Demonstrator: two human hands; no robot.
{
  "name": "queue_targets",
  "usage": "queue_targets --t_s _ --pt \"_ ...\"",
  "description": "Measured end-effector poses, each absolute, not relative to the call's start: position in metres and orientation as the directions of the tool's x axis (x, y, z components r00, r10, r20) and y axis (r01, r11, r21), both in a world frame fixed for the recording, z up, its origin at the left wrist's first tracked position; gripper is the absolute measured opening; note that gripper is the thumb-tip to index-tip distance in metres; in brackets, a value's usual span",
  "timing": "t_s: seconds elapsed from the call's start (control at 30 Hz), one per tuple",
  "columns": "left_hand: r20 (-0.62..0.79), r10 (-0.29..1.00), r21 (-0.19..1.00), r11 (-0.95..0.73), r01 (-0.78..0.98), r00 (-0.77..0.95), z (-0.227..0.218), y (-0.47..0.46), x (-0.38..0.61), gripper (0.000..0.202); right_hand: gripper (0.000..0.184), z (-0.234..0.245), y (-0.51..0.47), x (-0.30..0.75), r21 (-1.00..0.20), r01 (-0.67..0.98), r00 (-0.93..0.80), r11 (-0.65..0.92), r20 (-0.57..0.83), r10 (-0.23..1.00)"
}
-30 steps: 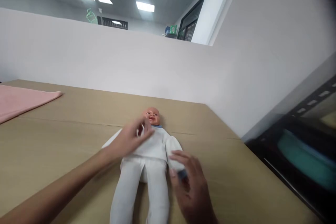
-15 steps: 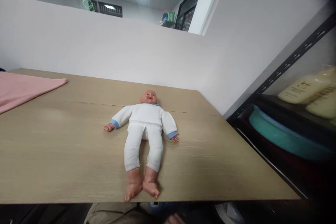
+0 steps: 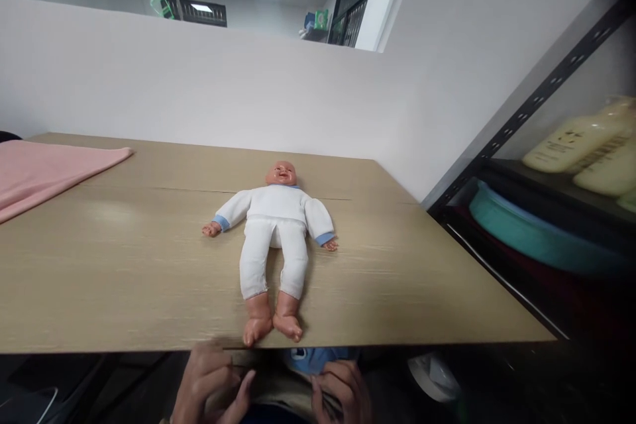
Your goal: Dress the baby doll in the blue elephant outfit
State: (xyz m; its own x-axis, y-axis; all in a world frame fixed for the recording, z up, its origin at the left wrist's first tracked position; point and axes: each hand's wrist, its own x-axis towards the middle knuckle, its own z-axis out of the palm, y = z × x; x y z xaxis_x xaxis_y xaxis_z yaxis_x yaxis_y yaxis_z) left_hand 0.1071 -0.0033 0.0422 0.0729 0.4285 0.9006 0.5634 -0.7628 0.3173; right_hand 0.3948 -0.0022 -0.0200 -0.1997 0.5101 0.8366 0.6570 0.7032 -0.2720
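A baby doll with a bald head, white top and trousers and blue cuffs lies on its back on the wooden table. Its bare feet point towards me, close to the near edge. Below that edge is my left hand, its fingers loosely curled and the thumb apart, with nothing visible in it. My right hand is also below the edge, fingers bent and thumb a little apart; nothing shows in its grip. Neither hand touches the doll. Blue cloth shows between the hands, beside the right one.
A pink cloth lies at the table's left. To the right, a dark metal shelf holds pale yellow bottles and a turquoise basin. A white wall rises behind the table. Some white object sits below at right.
Both my hands have come up into view under the table edge; before, only a bit of one showed at the bottom. The view has shifted slightly down. The doll lies as before.
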Motion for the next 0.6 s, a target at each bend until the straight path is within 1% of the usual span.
queue_targets --t_s 0.07,0.1,0.17,0.2,0.23,0.27,0.33,0.4,0.47,0.53,0.6 --pt "0.868 0.451 0.296 -0.806 0.512 0.208 0.026 -0.006 0.111 0.025 0.022 -0.040 0.000 0.399 -0.280 0.731 -0.239 0.622 0.749 0.618" --pt "0.815 0.500 0.311 -0.804 0.506 0.293 0.014 -0.007 0.114 0.023 0.019 -0.052 0.003 0.400 -0.261 0.784 -0.235 0.564 0.716 0.658" --pt "0.632 0.669 0.414 -0.718 0.560 0.391 -0.011 -0.005 0.120 0.023 0.031 -0.074 0.011 0.398 -0.200 0.867 -0.216 0.456 0.674 0.707" --pt "0.533 0.755 0.481 -0.642 0.597 0.383 -0.022 -0.002 0.124 0.027 0.034 -0.081 0.015 0.396 -0.185 0.886 -0.210 0.426 0.657 0.724" --pt "0.442 0.824 0.543 -0.561 0.625 0.356 -0.032 0.001 0.127 0.036 0.033 -0.085 0.018 0.392 -0.195 0.890 -0.210 0.413 0.629 0.749" --pt "0.354 0.874 0.598 -0.485 0.638 0.332 -0.040 0.005 0.131 0.043 0.029 -0.084 0.021 0.389 -0.233 0.880 -0.207 0.413 0.595 0.776" --pt "0.186 0.935 0.693 -0.342 0.635 0.301 -0.049 0.013 0.139 0.048 0.027 -0.072 0.019 0.382 -0.381 0.814 -0.215 0.438 0.503 0.837" --pt "0.053 0.956 0.759 -0.226 0.611 0.288 -0.052 0.021 0.147 0.051 0.030 -0.052 0.008 0.378 -0.565 0.683 -0.256 0.463 0.409 0.876" --pt "-0.046 0.956 0.796 -0.139 0.589 0.289 -0.054 0.029 0.154 0.056 0.029 -0.036 -0.009 0.379 -0.692 0.555 -0.302 0.462 0.349 0.887" --pt "-0.127 0.949 0.817 -0.066 0.572 0.290 -0.056 0.038 0.161 0.056 0.027 -0.033 -0.024 0.388 -0.738 0.516 -0.278 0.435 0.336 0.900" --pt "-0.175 0.948 0.840 0.003 0.542 0.266 -0.057 0.048 0.168 0.048 0.024 -0.044 -0.029 0.404 -0.744 0.563 -0.120 0.361 0.359 0.926"
